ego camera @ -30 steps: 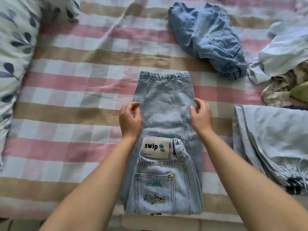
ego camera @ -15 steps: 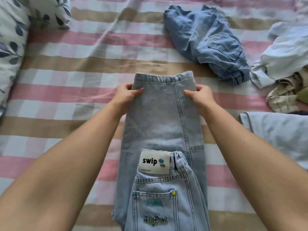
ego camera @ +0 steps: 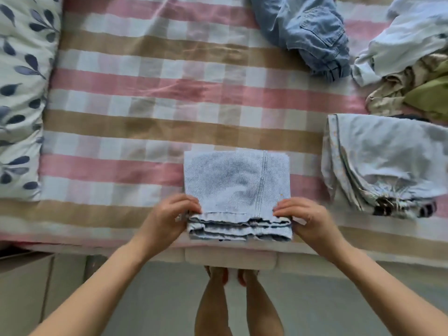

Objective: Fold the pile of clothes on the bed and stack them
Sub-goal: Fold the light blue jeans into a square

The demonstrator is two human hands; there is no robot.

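A pair of light blue jeans (ego camera: 236,183) lies folded into a compact square near the bed's front edge, its layered hems facing me. My left hand (ego camera: 169,214) pinches the near left corner of the jeans, and my right hand (ego camera: 308,218) pinches the near right corner. To the right rests a folded pale denim garment (ego camera: 383,161). Crumpled blue jeans (ego camera: 308,32) lie at the back, and a pile of unfolded clothes (ego camera: 412,61) fills the back right corner.
The bed has a pink, tan and white checked sheet (ego camera: 145,105). A leaf-print pillow (ego camera: 21,93) sits at the left. The bed's front edge (ego camera: 230,258) is close to me, with my legs and the grey floor below it.
Both hands took the far end of the jeans and brought it toward me, folding it over the waistband and pocket. The label is now covered.
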